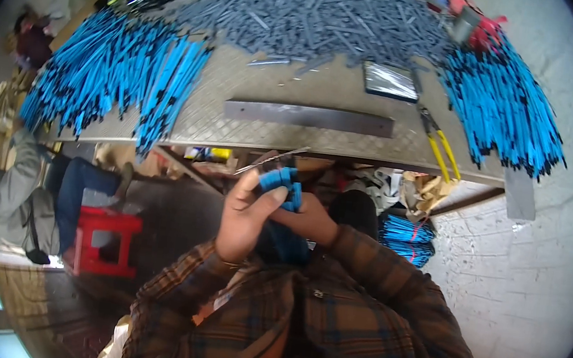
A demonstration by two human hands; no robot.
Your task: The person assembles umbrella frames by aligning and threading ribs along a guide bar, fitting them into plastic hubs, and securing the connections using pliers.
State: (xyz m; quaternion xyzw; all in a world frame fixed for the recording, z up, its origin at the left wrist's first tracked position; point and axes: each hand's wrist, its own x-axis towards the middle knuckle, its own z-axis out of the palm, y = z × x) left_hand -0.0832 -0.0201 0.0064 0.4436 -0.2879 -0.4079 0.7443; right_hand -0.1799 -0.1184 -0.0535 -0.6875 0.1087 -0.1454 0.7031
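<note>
In front of my body, below the table's near edge, both hands are closed on a short-looking bundle of blue sticks (278,178) with black parts. My left hand (242,216) grips it from the left, the thumb lying across its front. My right hand (310,218) holds it from the right and lower down, its fingers partly hidden. A thin slanted strip (273,161) juts out above the left fingers; I cannot tell whether it belongs to the bundle.
On the table (200,122) lie blue stick piles left (110,71) and right (502,109), a grey strip heap (320,18), a dark metal bar (308,116), yellow-handled pliers (439,144) and a flat shiny box (391,82). A person (13,188) sits left, beside a red stool (106,239).
</note>
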